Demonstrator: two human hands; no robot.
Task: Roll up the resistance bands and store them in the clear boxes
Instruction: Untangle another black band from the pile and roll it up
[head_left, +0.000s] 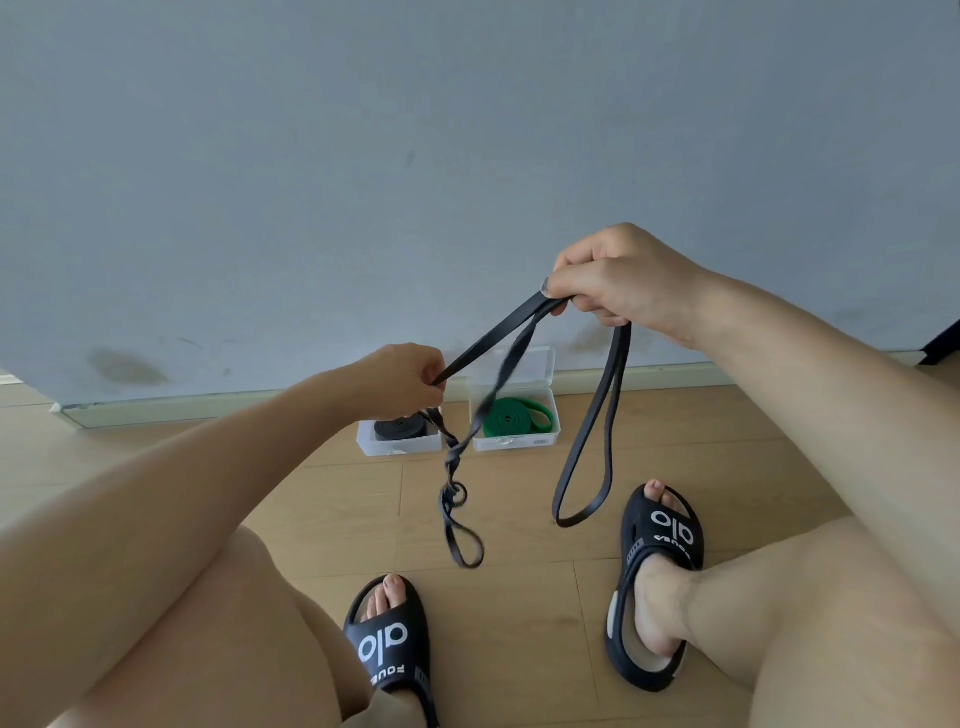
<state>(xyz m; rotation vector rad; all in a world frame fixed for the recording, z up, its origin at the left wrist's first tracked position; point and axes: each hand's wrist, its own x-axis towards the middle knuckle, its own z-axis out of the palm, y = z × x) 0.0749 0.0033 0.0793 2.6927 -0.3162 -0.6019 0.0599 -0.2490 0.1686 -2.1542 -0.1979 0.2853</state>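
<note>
A long, thin black resistance band (587, 457) hangs in the air between my hands above the wooden floor. My right hand (618, 280) grips it high up, and one loop drops from that hand toward the floor. My left hand (405, 379) pinches another part of the band lower down; below it a twisted, tangled length dangles. Against the wall stand two clear boxes: the left box (399, 441) holds a rolled black band (400, 429), the right box (519, 439), its lid raised, holds a rolled green band (514, 415).
A grey-blue wall (415, 156) with a pale skirting board closes off the floor right behind the boxes. My bare knees and feet in black slides (387, 644) (660, 566) fill the lower view, with bare wood floor (519, 519) between them.
</note>
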